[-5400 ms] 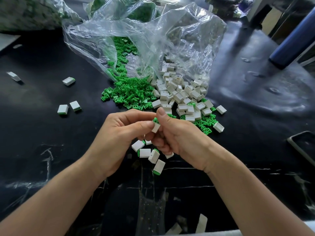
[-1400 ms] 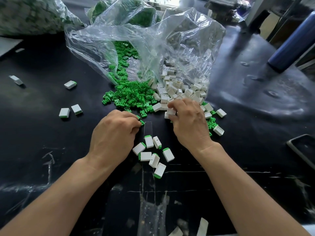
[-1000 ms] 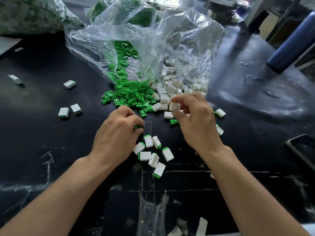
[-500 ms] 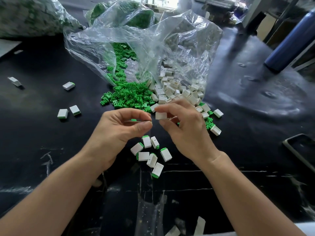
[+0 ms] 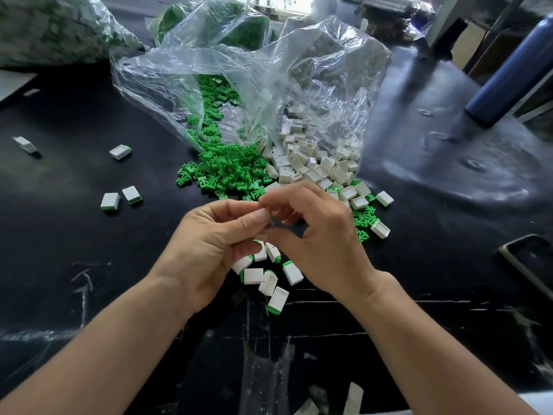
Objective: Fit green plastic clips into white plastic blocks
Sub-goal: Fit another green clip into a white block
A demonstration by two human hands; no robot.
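Green plastic clips (image 5: 227,172) spill from a clear plastic bag (image 5: 269,70) at the far side of the black desk (image 5: 434,280), hollow white plastic blocks (image 5: 311,170) heaped just right of them, fitted blocks (image 5: 253,276) lying near under the hands. The left hand (image 5: 209,244) and right hand (image 5: 323,235) meet, fingertips (image 5: 261,216) pinched together, but what either grasps is hidden and cannot be told. A clip pushed in crooked could jam or spring away into the loose heap.

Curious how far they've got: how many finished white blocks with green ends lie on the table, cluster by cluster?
Centre finished blocks: 7
Left finished blocks: 3
Total: 10
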